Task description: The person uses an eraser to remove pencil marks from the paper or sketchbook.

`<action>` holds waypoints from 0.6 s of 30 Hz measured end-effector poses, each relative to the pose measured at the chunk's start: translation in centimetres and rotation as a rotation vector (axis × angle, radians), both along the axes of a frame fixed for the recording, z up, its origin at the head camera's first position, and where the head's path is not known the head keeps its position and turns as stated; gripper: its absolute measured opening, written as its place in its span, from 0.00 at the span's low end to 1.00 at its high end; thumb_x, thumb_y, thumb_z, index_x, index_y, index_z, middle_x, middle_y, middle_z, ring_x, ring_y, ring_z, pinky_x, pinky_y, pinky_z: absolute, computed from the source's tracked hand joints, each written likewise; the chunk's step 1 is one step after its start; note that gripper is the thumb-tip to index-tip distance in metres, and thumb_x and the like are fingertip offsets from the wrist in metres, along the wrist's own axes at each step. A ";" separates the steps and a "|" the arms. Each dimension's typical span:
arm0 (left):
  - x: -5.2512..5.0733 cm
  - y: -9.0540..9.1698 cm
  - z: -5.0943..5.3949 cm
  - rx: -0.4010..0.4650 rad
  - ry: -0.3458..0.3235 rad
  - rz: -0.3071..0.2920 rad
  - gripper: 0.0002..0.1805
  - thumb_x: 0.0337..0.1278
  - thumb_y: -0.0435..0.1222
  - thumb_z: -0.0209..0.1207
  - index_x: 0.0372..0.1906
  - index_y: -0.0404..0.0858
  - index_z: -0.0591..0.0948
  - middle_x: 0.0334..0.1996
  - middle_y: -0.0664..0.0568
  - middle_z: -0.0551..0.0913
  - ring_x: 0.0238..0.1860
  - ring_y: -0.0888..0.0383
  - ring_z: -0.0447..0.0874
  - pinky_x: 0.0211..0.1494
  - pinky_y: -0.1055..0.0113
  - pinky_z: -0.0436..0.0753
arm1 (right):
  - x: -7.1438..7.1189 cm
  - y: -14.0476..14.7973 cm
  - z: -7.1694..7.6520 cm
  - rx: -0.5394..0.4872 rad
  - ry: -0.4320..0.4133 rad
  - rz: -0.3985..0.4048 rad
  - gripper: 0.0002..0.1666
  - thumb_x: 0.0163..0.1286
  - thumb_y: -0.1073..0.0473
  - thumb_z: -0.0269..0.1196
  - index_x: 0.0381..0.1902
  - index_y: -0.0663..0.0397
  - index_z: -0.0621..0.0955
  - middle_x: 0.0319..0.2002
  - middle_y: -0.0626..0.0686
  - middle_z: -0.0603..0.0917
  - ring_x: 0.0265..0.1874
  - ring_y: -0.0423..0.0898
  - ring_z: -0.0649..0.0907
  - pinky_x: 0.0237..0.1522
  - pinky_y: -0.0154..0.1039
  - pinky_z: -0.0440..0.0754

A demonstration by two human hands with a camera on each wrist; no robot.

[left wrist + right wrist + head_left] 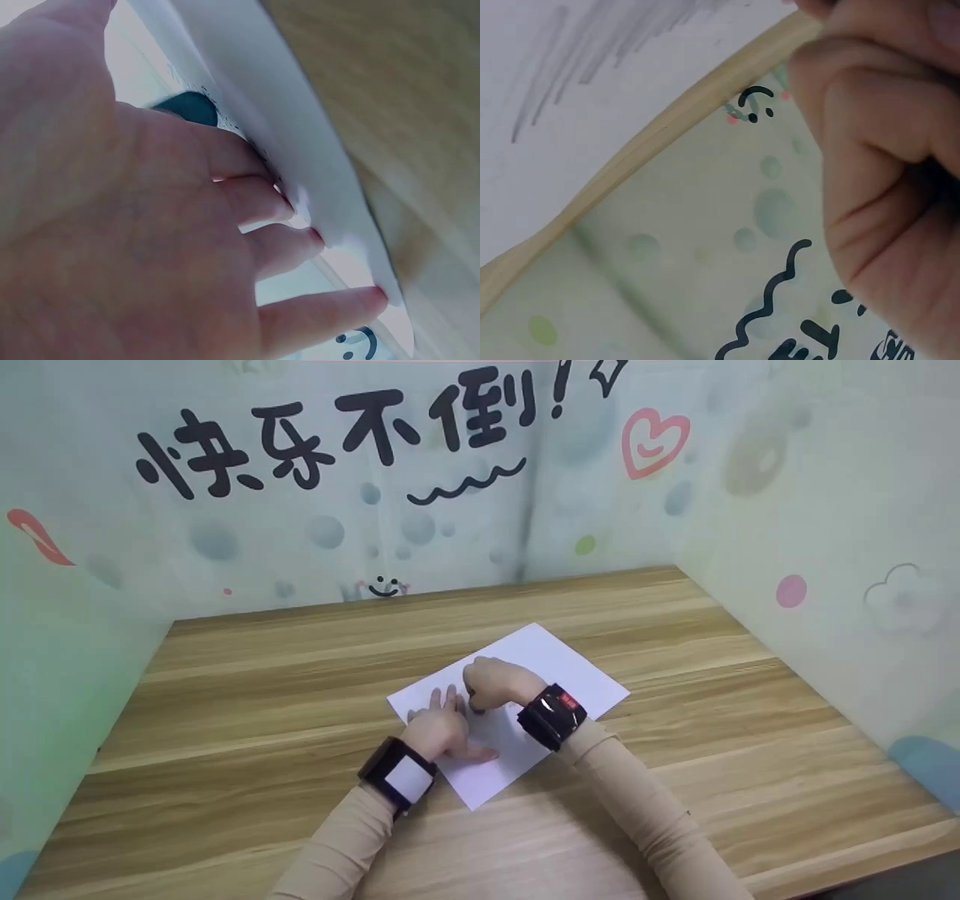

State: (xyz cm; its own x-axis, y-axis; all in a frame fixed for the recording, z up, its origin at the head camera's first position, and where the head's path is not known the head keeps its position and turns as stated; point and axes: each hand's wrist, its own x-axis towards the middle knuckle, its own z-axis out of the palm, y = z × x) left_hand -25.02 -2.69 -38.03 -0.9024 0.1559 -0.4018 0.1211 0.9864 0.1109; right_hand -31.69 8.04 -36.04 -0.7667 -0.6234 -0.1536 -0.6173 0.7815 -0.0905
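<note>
A white sheet of paper (pixel 536 656) lies at a slant on the wooden table. My left hand (pixel 439 731) rests on its left part with fingers spread, and in the left wrist view the fingertips (pixel 315 238) touch the paper. On the sheet, just right of that hand, my right hand (pixel 499 682) is curled around a small dark eraser (pixel 193 109), mostly hidden by the fingers. Dark specks (pixel 259 146) lie on the paper near it. Grey pencil strokes (pixel 592 60) show in the right wrist view.
The wooden table (pixel 262 720) extends around the sheet on all sides. Printed panels stand behind it and at both sides, the back wall (pixel 450 540) bearing black characters and bubbles. A black band (pixel 553 716) is strapped on each wrist.
</note>
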 end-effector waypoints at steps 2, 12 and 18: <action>0.0 0.0 -0.1 -0.007 -0.008 0.001 0.60 0.48 0.67 0.55 0.75 0.32 0.47 0.77 0.44 0.37 0.78 0.47 0.35 0.72 0.37 0.55 | -0.1 -0.2 -0.4 -0.041 0.046 0.010 0.12 0.55 0.68 0.60 0.14 0.57 0.74 0.16 0.47 0.68 0.20 0.42 0.69 0.20 0.32 0.65; 0.0 0.2 -0.2 -0.028 -0.018 -0.006 0.61 0.49 0.68 0.54 0.75 0.32 0.44 0.77 0.44 0.35 0.78 0.47 0.34 0.73 0.38 0.55 | 0.0 0.1 -0.4 -0.014 0.039 0.021 0.06 0.54 0.66 0.63 0.20 0.62 0.83 0.14 0.48 0.75 0.18 0.42 0.71 0.17 0.32 0.67; 0.1 0.5 -0.1 -0.027 -0.012 -0.010 0.60 0.49 0.68 0.54 0.75 0.32 0.46 0.77 0.44 0.35 0.78 0.47 0.33 0.73 0.37 0.54 | 0.1 0.4 -0.2 -0.050 0.000 0.017 0.08 0.53 0.67 0.62 0.16 0.59 0.79 0.13 0.44 0.70 0.15 0.39 0.69 0.15 0.29 0.63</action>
